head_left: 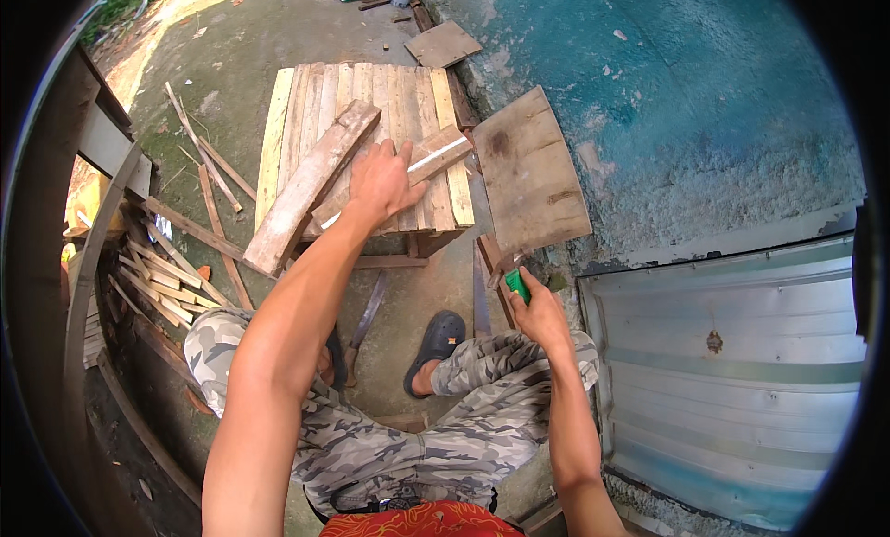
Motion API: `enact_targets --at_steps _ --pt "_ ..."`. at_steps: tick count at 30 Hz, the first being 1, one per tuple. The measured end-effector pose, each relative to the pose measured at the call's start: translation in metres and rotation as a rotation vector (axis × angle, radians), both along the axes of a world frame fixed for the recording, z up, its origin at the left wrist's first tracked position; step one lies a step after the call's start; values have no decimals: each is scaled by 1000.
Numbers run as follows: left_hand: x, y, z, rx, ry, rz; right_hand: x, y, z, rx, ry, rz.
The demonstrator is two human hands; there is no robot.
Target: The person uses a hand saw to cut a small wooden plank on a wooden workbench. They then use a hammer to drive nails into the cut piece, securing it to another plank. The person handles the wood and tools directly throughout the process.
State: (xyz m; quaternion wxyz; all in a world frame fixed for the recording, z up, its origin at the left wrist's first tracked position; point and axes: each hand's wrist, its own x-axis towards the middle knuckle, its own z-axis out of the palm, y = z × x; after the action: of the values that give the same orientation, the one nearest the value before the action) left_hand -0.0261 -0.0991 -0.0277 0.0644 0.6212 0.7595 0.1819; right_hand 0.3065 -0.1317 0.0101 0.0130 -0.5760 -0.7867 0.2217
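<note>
My left hand (382, 180) lies palm down, fingers spread, on a short board (436, 153) with a white strip along it. That board rests slantwise on a slatted wooden table (403, 96). Left of the hand, a thicker weathered plank (315, 189) also lies across the slats and overhangs the near edge. My right hand (545, 314) is closed around a green-handled tool (517, 285) beside my right knee; its working end is too unclear to name. Next to the tool, a wide plywood panel (533, 175) leans by the wall.
A machete-like blade (369, 307) lies on the concrete between my feet, and a saw-like blade (480, 298) stands right of my shoe. Cut wood pieces (162, 282) are heaped at the left. A blue wall (686, 110) and corrugated metal sheet (732, 370) bound the right.
</note>
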Motion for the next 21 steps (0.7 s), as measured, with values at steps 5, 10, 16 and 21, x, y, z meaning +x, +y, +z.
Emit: enact_targets --at_steps 5,10,16,21 --pt "-3 -7 5 -37 -1 -98 5 31 21 -352 468 -271" --pt "-1 -15 10 -27 37 -157 -22 55 33 -743 1335 -296" --pt "1 -28 12 -96 79 -70 -50 77 19 -823 1344 -187" --pt "0 -30 11 -20 16 -73 -81 91 12 -722 1262 -270"
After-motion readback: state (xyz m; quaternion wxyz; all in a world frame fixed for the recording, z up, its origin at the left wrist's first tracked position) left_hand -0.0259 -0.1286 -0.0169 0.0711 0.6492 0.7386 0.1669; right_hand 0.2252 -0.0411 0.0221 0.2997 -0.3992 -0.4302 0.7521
